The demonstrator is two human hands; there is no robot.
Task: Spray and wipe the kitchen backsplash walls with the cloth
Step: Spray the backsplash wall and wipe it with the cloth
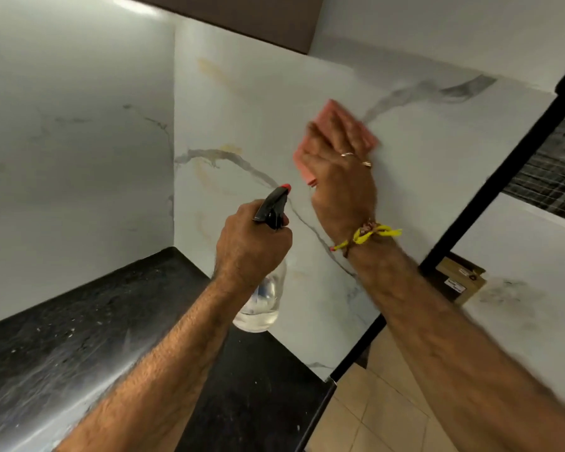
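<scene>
Right hand flat on the pink cloth, pressing it to the backsplash
Left hand grips the spray bottle above the black countertop's back corner; window grille at right

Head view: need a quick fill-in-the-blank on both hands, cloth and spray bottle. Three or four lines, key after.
1. The right hand presses a pink ____ flat against the marble backsplash wall.
2. The left hand grips a clear spray bottle with a ____ trigger head.
3. The bottle's nozzle tip is ____ in colour.
4. A ____ thread band is tied round the right wrist.

Missing words: cloth; black; red; yellow
</scene>
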